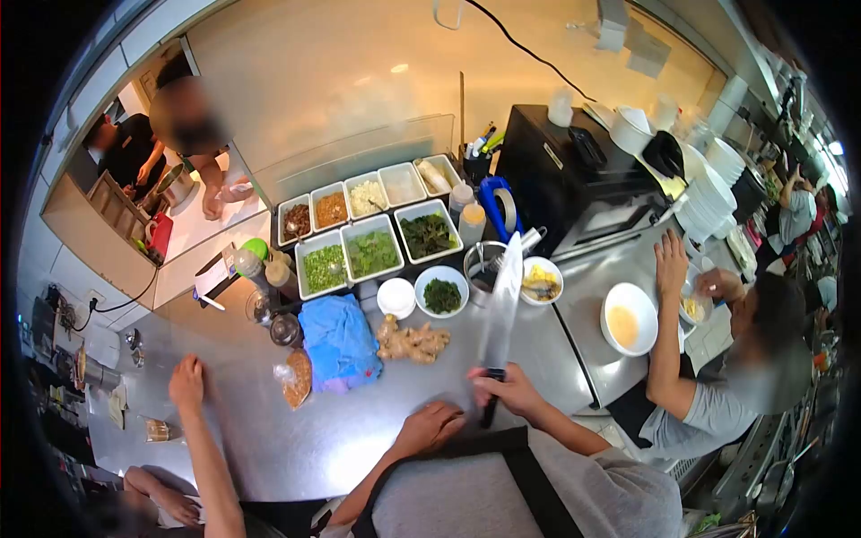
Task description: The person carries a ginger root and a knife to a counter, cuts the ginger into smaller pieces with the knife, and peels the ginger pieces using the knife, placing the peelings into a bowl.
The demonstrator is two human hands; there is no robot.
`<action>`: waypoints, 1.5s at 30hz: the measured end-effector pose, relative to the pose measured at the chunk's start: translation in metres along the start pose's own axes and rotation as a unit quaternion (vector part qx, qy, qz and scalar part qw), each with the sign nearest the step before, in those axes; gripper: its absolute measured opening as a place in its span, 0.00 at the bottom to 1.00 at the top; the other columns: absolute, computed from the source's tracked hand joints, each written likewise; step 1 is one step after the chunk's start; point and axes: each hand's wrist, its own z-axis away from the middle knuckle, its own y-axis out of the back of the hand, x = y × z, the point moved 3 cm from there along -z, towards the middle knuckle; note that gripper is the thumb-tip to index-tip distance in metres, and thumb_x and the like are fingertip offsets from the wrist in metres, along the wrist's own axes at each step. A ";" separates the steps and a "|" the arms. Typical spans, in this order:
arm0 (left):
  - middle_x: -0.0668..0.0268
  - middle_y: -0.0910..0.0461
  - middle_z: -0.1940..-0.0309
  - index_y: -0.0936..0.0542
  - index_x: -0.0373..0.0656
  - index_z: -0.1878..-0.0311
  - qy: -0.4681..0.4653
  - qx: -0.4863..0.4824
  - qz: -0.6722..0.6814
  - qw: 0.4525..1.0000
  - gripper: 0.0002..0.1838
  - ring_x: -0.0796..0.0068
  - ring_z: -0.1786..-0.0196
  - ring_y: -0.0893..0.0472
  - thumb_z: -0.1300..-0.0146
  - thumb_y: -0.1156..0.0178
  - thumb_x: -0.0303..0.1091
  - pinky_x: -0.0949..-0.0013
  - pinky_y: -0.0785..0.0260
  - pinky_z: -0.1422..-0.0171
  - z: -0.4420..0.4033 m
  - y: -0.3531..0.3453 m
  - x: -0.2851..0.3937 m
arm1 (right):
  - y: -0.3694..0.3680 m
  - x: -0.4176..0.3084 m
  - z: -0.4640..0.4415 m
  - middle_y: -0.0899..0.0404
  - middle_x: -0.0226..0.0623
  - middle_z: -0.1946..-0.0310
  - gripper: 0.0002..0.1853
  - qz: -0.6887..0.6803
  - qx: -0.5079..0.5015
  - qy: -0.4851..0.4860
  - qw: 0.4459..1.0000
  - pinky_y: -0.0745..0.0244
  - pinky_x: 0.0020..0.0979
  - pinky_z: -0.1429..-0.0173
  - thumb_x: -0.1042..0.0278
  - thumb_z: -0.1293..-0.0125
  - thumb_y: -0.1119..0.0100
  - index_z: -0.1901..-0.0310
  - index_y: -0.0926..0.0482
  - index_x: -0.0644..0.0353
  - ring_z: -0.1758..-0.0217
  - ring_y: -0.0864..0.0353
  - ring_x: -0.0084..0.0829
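My right hand [507, 392] is wrapped round the black handle of a large kitchen knife [502, 323]. The broad blade points up and away from me, in front of the bowls. Near the counter's front edge, my left hand [432, 427] lies on the steel with loosely bent fingers and nothing visible in it. A knobbly piece of ginger [413, 342] rests on the counter beyond my left hand. Beside the ginger are a blue cloth-like bundle [338, 339] and a small bag of brown crumbs [297, 379].
Several white tubs of chopped toppings [370, 248] line the back. A bowl of dark greens [442, 293] and a bowl with yellow pieces [542, 281] stand nearer. Co-workers' arms reach over the counter left and right. A white bowl [625, 319] stands before the right co-worker.
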 end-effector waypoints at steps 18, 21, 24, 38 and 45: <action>0.63 0.25 0.77 0.18 0.41 0.64 0.122 0.293 0.025 0.948 0.03 0.70 0.77 0.25 0.40 0.39 0.28 0.71 0.33 0.72 -0.010 0.031 -0.062 | 0.032 0.008 -0.059 0.26 0.25 0.81 0.11 0.262 -0.151 -0.184 0.935 0.31 0.22 0.72 0.60 0.31 0.46 0.55 0.18 0.53 0.77 0.27 0.15; 0.62 0.26 0.77 0.18 0.41 0.64 0.116 0.311 0.038 0.943 0.03 0.69 0.77 0.26 0.40 0.39 0.28 0.69 0.33 0.72 -0.013 0.031 -0.057 | 0.018 0.003 -0.059 0.24 0.27 0.74 0.14 0.218 -0.161 -0.136 0.953 0.31 0.22 0.73 0.64 0.29 0.50 0.45 0.23 0.52 0.77 0.27 0.16; 0.62 0.26 0.78 0.19 0.40 0.65 0.141 0.306 0.038 0.941 0.03 0.69 0.77 0.27 0.40 0.39 0.28 0.69 0.34 0.72 -0.013 0.029 -0.059 | 0.017 0.009 -0.050 0.22 0.30 0.63 0.22 0.276 -0.150 -0.099 0.944 0.28 0.25 0.64 0.70 0.32 0.48 0.36 0.31 0.50 0.70 0.24 0.21; 0.55 0.27 0.50 0.25 0.39 0.49 -0.011 0.269 -0.204 0.941 0.25 0.53 0.44 0.29 0.55 0.37 0.26 0.58 0.36 0.41 -0.052 0.066 -0.028 | 0.026 0.009 0.039 0.30 0.33 0.66 0.33 0.308 -0.029 0.035 0.950 0.33 0.28 0.56 0.64 0.44 0.32 0.35 0.32 0.46 0.63 0.31 0.28; 0.57 0.30 0.43 0.30 0.44 0.40 -0.009 0.174 -0.378 0.909 0.34 0.56 0.38 0.33 0.57 0.39 0.32 0.49 0.46 0.34 -0.040 0.050 -0.028 | 0.007 0.000 0.118 0.28 0.32 0.64 0.33 0.262 0.106 0.016 0.959 0.31 0.28 0.55 0.68 0.42 0.34 0.34 0.33 0.46 0.62 0.30 0.26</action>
